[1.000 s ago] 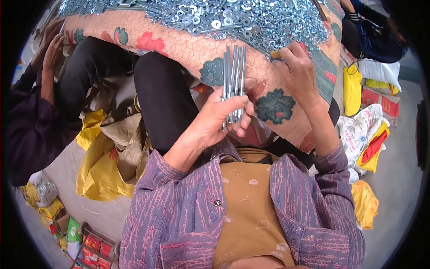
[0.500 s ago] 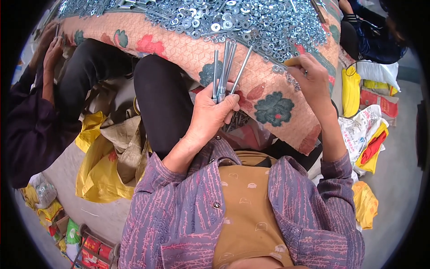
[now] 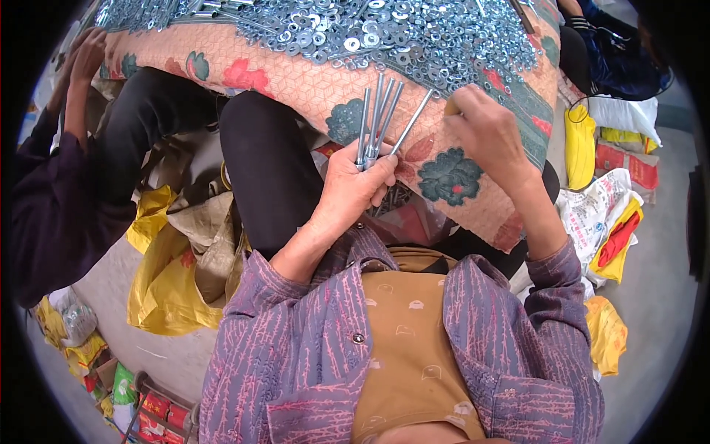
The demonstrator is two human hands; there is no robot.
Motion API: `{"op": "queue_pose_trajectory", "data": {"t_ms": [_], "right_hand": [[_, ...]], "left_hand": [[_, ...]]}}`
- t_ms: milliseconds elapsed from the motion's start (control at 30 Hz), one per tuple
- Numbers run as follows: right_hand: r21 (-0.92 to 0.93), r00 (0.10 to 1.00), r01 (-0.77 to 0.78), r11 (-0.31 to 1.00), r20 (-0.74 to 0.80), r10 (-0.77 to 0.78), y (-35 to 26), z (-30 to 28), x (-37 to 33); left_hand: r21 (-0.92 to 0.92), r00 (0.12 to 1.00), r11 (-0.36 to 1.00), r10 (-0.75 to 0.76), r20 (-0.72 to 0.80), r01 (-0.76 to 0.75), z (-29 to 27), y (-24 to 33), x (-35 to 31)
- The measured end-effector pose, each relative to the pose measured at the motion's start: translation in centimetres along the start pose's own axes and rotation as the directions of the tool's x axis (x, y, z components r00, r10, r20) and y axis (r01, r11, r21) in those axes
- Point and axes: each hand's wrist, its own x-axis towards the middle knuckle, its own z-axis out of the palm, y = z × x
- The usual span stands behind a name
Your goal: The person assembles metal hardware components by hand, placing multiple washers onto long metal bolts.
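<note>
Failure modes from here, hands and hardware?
1. Dropped rod: the left hand holds several metal rods fanned apart, one leaning well to the right; a loose grip could let that one slip.
2. Spilled washers: the loose washers spread close to the near side of the patterned cloth, so a nudge might send some off.
3. Fumble: the right hand is blurred, contents unclear; it could knock the rod tips nearby.

We hold metal rods (image 3: 376,111) fanned in our left hand (image 3: 350,180) — our blurred right hand (image 3: 489,133) is near washers (image 3: 370,37) heaped on the surface (image 3: 307,83).
</note>
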Motion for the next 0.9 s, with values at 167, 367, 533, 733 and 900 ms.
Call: {"op": "queue_pose_trajectory", "data": {"t_ms": [167, 367, 533, 733, 900], "right_hand": [[0.737, 0.925, -0.350, 0.578, 0.174, 0.339, -0.4, -1.5, -0.3], [0.862, 0.906, -0.382, 0.333, 0.278, 0.320, -0.6, -0.7, -1.3], [0.892, 0.872, -0.435, 0.123, 0.383, 0.305, -0.3, -0.8, -1.5], [0.868, 0.846, -0.466, -0.170, 0.494, 0.202, -1.0, -0.4, -1.9], [0.824, 0.935, -0.354, 0.442, 0.315, 0.162, -2.1, -0.2, -2.5]], "left_hand": [[0.051, 1.000, 0.999, 0.011, 0.022, -0.013, 0.0, -0.7, -0.2], [0.435, 0.961, 0.857, 0.247, 0.125, -0.276, 0.1, -0.3, -0.4], [0.489, 0.941, 0.804, 0.288, 0.178, -0.339, 0.0, -0.2, -0.5], [0.370, 0.932, 0.859, 0.296, 0.207, -0.355, -0.1, 0.1, -0.6], [-0.049, 0.974, 0.999, -0.012, 0.225, 0.023, -0.5, -0.1, -0.4]]}}
